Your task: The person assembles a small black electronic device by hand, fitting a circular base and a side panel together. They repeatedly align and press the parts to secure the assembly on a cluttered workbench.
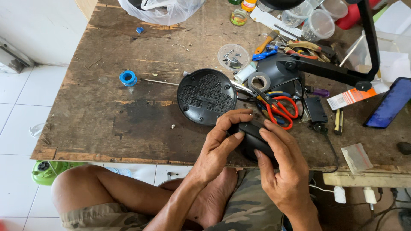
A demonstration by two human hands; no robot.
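Both hands, left hand (222, 143) and right hand (280, 164), are closed around the small black rounded plastic housing (253, 139) at the near edge of the worn wooden tabletop (107, 107); it appears light, rigid and smooth, best gripped by its sides.
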